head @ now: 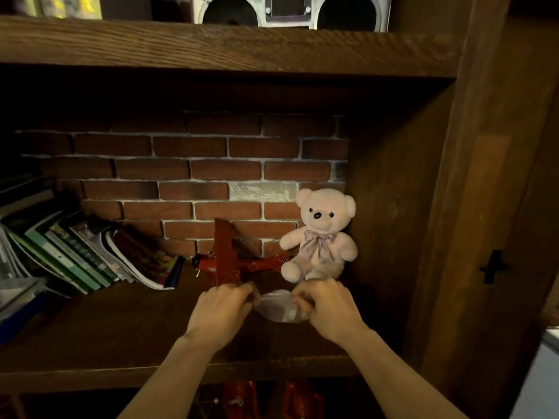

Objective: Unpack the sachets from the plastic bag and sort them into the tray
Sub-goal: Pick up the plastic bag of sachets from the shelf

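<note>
A small clear plastic bag [277,306] lies on the dark wooden shelf [106,334], in front of the teddy bear. My left hand [222,313] pinches its left edge, and my right hand [328,308] grips its right side. The bag looks crumpled, with pale contents I cannot make out. No tray is in view.
A pink teddy bear [320,237] sits in the shelf's back right corner. A red model plane [230,261] stands just behind my hands. Leaning books [90,258] fill the left side. A boombox [292,10] is on the shelf above. Red packets [272,399] show below.
</note>
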`<action>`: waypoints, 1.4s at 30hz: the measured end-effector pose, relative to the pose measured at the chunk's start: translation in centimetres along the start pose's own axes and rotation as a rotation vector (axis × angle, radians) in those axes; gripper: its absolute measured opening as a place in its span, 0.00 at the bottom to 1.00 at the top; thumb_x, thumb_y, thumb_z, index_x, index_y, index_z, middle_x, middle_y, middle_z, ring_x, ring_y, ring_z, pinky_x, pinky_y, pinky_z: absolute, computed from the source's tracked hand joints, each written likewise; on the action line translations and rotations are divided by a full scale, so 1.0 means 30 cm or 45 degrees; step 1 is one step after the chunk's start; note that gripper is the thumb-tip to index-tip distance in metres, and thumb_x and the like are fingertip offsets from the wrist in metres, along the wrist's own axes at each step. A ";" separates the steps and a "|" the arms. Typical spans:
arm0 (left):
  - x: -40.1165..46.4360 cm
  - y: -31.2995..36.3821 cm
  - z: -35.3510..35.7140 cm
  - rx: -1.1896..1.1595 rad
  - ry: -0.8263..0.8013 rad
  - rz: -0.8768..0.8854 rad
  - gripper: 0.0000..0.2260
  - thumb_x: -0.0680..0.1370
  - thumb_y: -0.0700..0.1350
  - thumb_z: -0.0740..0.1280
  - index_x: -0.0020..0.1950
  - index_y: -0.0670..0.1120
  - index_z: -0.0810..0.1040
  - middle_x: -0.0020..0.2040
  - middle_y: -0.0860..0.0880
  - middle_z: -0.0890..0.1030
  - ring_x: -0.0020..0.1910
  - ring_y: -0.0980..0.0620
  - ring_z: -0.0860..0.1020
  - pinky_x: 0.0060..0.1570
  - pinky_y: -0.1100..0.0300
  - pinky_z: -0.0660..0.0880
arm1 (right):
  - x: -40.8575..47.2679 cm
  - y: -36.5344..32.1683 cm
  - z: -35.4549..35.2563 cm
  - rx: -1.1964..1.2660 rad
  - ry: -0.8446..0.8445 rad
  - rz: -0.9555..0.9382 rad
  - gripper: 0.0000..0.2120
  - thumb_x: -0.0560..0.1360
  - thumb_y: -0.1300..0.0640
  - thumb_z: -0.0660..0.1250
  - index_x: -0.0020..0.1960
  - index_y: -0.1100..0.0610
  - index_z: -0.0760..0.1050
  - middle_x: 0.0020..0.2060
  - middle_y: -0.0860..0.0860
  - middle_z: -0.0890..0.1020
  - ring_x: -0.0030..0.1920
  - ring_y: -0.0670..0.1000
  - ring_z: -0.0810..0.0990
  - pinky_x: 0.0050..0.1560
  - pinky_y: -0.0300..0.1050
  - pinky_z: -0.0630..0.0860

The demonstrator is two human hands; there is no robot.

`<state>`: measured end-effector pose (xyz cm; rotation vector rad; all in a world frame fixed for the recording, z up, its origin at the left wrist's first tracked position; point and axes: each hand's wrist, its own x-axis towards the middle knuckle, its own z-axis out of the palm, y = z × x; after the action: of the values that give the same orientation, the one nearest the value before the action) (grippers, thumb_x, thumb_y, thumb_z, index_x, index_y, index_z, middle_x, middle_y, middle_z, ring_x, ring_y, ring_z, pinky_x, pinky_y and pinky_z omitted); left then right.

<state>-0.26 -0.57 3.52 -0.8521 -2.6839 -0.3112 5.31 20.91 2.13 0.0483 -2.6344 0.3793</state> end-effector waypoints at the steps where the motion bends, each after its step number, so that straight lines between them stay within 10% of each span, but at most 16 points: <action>1: 0.010 0.002 -0.019 -0.001 0.042 0.006 0.10 0.81 0.48 0.63 0.61 0.56 0.75 0.56 0.53 0.81 0.56 0.51 0.79 0.51 0.56 0.74 | 0.011 -0.006 -0.021 0.016 0.023 -0.009 0.06 0.79 0.54 0.67 0.52 0.46 0.82 0.45 0.44 0.86 0.46 0.48 0.83 0.43 0.49 0.79; 17: 0.123 0.010 -0.287 -0.153 0.431 0.056 0.04 0.79 0.54 0.67 0.53 0.59 0.76 0.44 0.55 0.85 0.45 0.49 0.83 0.46 0.50 0.79 | 0.128 -0.055 -0.264 0.370 0.313 -0.016 0.05 0.77 0.51 0.75 0.47 0.46 0.79 0.36 0.44 0.84 0.35 0.46 0.82 0.39 0.55 0.83; 42: 0.034 -0.111 -0.206 -0.276 0.287 0.183 0.03 0.79 0.54 0.66 0.48 0.58 0.74 0.44 0.57 0.83 0.46 0.50 0.81 0.43 0.53 0.75 | 0.025 -0.188 -0.185 0.170 0.216 0.082 0.06 0.74 0.51 0.69 0.40 0.43 0.77 0.32 0.42 0.80 0.36 0.45 0.81 0.39 0.53 0.82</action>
<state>-1.64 -4.50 9.24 -1.0002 -2.3969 -0.6325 7.72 17.03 8.63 -0.0240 -2.4446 0.5562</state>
